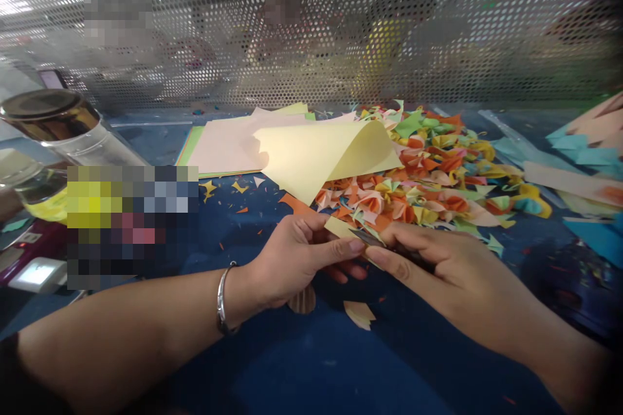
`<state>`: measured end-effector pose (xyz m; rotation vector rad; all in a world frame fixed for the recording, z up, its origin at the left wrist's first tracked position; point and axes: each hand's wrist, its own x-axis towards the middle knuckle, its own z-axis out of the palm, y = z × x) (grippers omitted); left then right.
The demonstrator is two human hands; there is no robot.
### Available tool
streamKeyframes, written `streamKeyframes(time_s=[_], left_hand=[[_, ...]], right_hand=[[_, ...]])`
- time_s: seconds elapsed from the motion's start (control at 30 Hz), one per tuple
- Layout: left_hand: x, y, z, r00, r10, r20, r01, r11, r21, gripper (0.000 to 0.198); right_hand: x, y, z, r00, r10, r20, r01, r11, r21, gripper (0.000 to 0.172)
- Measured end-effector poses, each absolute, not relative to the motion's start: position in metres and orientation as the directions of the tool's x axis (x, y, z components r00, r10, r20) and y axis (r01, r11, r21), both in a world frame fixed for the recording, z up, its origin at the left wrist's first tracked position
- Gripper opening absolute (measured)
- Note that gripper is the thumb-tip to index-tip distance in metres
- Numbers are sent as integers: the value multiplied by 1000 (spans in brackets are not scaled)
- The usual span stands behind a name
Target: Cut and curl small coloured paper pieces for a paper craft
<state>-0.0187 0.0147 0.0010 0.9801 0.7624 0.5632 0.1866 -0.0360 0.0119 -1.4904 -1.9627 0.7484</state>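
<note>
My left hand [302,253], with a silver bangle at its wrist, pinches a small pale yellow paper piece [339,227] between thumb and fingers. Close beside it on the right, my right hand [423,259] is closed on a dark, thin tool [366,236], whose tip lies against the paper. Most of the tool is hidden in the fingers. Below the hands, a small cream paper scrap [359,314] lies on the blue table [292,376]. A brownish pleated piece [302,299] shows under my left hand.
Behind the hands are a curled yellow sheet [311,149], a stack of coloured paper [224,146] and a heap of colourful cut paper [438,162]. A lidded clear bottle [87,136] stands left. Blue and peach papers [591,149] lie right. A perforated metal screen [311,65] stands behind.
</note>
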Motion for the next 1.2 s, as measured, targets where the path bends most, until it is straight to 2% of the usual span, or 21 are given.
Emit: streamKeyframes(time_s=[0.2,0.43,1.0,1.2], left_hand=[[-19,15,0,620,719,-315,-69,450,890,35],[-19,10,2,538,796,-279,-168,425,889,28],[-20,11,1,557,775,-298,-126,433,893,26],[-20,10,4,546,789,-282,-115,404,908,33]], right_hand=[[188,-36,11,-229,968,101,658,231,-717,54],[189,-36,11,-223,967,122,654,241,-717,52],[190,-37,10,-232,969,84,659,220,-719,52],[191,-37,9,-232,966,116,669,245,-702,52]])
